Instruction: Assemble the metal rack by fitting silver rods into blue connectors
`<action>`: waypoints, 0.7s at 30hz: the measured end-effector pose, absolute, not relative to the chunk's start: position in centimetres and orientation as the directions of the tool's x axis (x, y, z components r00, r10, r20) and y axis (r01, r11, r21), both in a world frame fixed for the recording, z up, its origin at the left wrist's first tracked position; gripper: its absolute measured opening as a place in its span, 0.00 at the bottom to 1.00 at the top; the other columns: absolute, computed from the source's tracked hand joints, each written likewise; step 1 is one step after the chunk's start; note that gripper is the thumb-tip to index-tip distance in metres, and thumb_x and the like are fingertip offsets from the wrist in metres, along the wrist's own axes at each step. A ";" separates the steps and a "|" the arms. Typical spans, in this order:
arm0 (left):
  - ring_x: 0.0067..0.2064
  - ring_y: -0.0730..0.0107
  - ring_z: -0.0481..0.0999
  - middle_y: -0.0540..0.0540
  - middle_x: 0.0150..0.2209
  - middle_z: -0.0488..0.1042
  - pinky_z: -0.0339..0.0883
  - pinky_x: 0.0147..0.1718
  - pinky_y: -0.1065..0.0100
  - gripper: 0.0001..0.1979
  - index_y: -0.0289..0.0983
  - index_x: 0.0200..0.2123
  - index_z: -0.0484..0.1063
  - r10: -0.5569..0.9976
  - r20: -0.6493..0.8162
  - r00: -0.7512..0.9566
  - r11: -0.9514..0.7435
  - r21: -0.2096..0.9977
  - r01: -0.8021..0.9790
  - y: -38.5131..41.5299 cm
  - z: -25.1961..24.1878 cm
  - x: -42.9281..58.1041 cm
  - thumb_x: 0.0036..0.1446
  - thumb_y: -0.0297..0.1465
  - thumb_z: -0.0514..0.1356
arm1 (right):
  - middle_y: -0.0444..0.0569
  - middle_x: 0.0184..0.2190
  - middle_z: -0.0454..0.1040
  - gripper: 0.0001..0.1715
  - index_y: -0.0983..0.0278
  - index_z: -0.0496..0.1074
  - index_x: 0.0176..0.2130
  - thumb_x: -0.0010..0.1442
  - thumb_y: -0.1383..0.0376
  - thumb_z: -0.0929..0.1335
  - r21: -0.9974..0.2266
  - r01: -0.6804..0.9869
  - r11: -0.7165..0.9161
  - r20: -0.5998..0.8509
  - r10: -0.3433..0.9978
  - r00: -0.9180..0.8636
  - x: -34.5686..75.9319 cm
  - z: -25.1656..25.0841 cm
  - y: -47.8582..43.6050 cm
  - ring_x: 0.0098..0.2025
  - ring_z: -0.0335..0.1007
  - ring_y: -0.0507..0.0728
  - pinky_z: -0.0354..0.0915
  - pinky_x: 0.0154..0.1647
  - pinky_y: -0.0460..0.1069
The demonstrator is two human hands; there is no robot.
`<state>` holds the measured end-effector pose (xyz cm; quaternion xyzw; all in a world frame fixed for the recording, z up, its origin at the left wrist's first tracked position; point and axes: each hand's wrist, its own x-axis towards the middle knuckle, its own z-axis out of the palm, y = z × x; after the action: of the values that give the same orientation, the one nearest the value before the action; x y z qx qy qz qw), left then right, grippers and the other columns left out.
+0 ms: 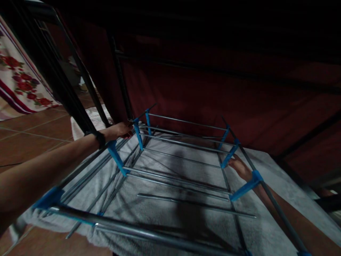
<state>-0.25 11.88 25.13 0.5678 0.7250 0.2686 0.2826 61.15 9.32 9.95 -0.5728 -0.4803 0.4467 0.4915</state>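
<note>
A rack frame of thin metal tubes [173, 177] joined by blue plastic connectors [117, 158] lies over a grey cloth. My left hand [124, 130], with a dark band on its wrist, reaches along the left side and is closed at the side tube beside a far-left connector [139, 134]. Shadow hides part of those fingers. On the right side, my right hand [242, 170] has its fingertips closed at the lower end of a connector [230, 155]; its forearm passes beneath the right side tube [277, 206]. One loose tube [197, 205] lies across the middle.
The grey cloth [165, 156] covers a low surface, with more tubes [87, 177] along its left. Behind it hangs a dark red cloth [186, 92] within a black metal frame [121, 78]. A floral cloth [25, 78] hangs over the tiled floor [48, 133] at left.
</note>
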 end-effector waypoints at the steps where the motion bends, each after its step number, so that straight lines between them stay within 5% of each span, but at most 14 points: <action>1: 0.27 0.75 0.68 0.52 0.24 0.73 0.66 0.36 0.69 0.06 0.33 0.44 0.69 0.972 -0.140 -0.189 0.231 0.729 0.645 11.7 25.1 0.0 0.69 0.25 0.53 | 0.46 0.29 0.74 0.22 0.56 0.71 0.38 0.41 0.60 0.74 -0.990 0.123 -0.071 -0.051 0.987 0.152 61.3 10.0 9.6 0.34 0.72 0.61 0.71 0.46 0.58; 4: 0.24 0.76 0.62 0.56 0.18 0.64 0.61 0.33 0.71 0.06 0.35 0.44 0.70 0.974 -0.133 -0.182 0.219 0.752 0.622 11.5 25.3 0.9 0.68 0.24 0.54 | 0.46 0.27 0.73 0.16 0.57 0.69 0.32 0.38 0.62 0.72 -0.986 0.073 -0.147 -0.127 0.965 0.230 62.4 10.1 10.5 0.32 0.71 0.59 0.72 0.44 0.57; 7: 0.24 0.71 0.67 0.54 0.18 0.66 0.65 0.31 0.69 0.05 0.37 0.43 0.72 0.976 -0.148 -0.159 0.215 0.764 0.609 11.7 25.3 1.4 0.66 0.30 0.58 | 0.49 0.28 0.76 0.12 0.56 0.66 0.28 0.44 0.57 0.71 -0.981 -0.045 -0.190 -0.195 0.939 0.282 63.9 10.0 11.0 0.32 0.76 0.61 0.73 0.43 0.59; 11: 0.33 0.62 0.79 0.46 0.29 0.77 0.77 0.37 0.63 0.14 0.37 0.44 0.74 0.965 -0.166 -0.202 0.252 0.792 0.556 12.5 25.3 1.3 0.60 0.40 0.64 | 0.52 0.31 0.79 0.14 0.54 0.68 0.32 0.56 0.48 0.68 -0.981 -0.093 -0.172 -0.190 0.949 0.252 64.8 10.6 11.1 0.34 0.79 0.64 0.73 0.44 0.61; 16: 0.54 0.48 0.80 0.37 0.49 0.82 0.80 0.44 0.60 0.31 0.37 0.44 0.77 0.979 -0.107 -0.175 0.190 0.796 0.574 13.8 25.4 0.8 0.45 0.54 0.73 | 0.52 0.23 0.73 0.24 0.54 0.67 0.29 0.56 0.38 0.67 -0.980 -0.059 -0.189 -0.197 0.955 0.220 63.9 12.8 11.4 0.31 0.75 0.64 0.70 0.41 0.58; 21: 0.60 0.50 0.78 0.42 0.50 0.84 0.78 0.49 0.62 0.32 0.40 0.45 0.80 0.998 -0.033 -0.058 0.057 0.871 0.487 15.5 25.3 0.8 0.41 0.55 0.75 | 0.58 0.28 0.77 0.21 0.54 0.72 0.35 0.63 0.42 0.64 -0.962 -0.134 -0.239 -0.265 0.939 0.221 64.2 15.2 11.3 0.31 0.76 0.64 0.69 0.42 0.60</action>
<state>0.84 15.51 25.31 0.5864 0.6333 0.3575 0.3569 64.21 11.30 15.19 -0.5889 -0.3414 0.5223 0.5136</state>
